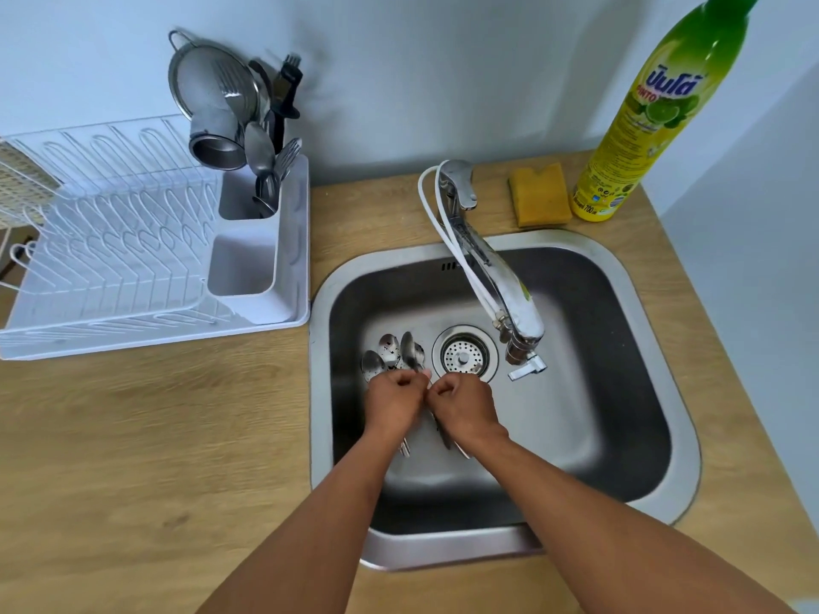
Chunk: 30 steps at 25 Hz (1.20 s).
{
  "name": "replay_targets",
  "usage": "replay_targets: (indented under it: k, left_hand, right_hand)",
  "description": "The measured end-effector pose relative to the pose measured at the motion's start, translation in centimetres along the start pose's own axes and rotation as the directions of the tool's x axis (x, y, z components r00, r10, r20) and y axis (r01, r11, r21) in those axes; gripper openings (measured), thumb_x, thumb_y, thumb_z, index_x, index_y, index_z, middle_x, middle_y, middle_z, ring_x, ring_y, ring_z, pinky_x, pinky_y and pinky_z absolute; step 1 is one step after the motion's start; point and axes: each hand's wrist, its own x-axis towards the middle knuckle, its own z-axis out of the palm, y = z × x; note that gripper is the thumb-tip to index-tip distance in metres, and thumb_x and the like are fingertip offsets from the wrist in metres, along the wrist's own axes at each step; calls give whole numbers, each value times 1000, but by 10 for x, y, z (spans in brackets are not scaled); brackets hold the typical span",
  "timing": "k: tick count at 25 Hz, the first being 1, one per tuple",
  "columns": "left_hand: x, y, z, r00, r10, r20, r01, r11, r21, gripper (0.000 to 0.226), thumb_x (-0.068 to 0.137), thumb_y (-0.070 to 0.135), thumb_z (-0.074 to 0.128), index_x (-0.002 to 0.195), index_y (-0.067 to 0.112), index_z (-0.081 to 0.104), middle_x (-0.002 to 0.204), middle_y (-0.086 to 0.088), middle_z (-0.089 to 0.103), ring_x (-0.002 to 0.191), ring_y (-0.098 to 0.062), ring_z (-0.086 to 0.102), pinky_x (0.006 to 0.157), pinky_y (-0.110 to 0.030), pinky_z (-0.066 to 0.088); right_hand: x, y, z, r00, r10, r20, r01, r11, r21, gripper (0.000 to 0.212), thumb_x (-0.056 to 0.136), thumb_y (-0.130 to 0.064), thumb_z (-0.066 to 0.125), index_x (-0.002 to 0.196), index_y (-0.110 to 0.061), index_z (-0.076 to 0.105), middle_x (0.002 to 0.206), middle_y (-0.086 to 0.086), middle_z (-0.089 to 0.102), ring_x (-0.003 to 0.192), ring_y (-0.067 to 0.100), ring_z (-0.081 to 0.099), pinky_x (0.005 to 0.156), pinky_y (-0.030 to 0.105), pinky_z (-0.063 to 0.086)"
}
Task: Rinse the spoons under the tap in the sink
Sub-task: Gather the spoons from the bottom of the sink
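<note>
Several steel spoons with dark specks on their bowls lie fanned out in the steel sink, left of the drain strainer. My left hand is closed around their handles, whose ends stick out below my wrist. My right hand sits right beside it, fingers curled on more handles. The chrome tap reaches over the basin to the right of the drain. No water stream is visible.
A white dish rack stands on the wooden counter to the left; its cutlery holder holds utensils and a strainer. A yellow sponge and a green-yellow dish soap bottle stand behind the sink.
</note>
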Motion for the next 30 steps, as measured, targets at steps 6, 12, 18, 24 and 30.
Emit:
replay_targets:
  k: [6,12,18,24,30]
  left_hand:
    - [1,4,4,991,-127,38,131,983,-128,16,95,12,65,85,11,79,70,-9,75,53,-16,62,49,-25,49]
    - [-6,5,1,983,-133,129,152,977,-148,24,97,5,58,86,8,79,72,-9,75,51,-15,58,44,-22,46]
    - [-13,23,-4,985,-75,155,98,985,-145,27,100,2,54,85,7,77,79,-14,74,55,-18,58,46,-22,45]
    - [-19,27,-7,980,-85,177,112,983,-147,25,99,0,54,90,2,77,76,-11,73,47,-10,57,39,-17,45]
    - [-28,23,-2,978,-87,187,116,981,-154,21,97,2,58,87,4,78,63,-1,74,44,-8,57,40,-18,45]
  right_hand:
    - [-14,8,-47,998,-55,-4,55,984,172,10,85,-18,77,80,-10,79,72,10,77,65,15,66,68,40,59]
    - [12,-56,-156,863,-243,-442,378,892,247,10,88,-21,76,82,-29,79,68,-4,76,56,9,66,53,22,55]
    - [62,-161,-193,651,-721,-238,657,692,-301,26,84,-26,80,109,-16,80,104,1,76,71,16,67,76,24,54]
    - [84,-184,-198,618,-753,227,710,410,-573,39,82,-37,80,112,-12,79,120,7,75,108,31,64,94,45,52]
    - [85,-201,-190,636,-733,241,616,294,-731,28,83,-33,67,104,-19,79,90,11,78,84,33,69,75,40,55]
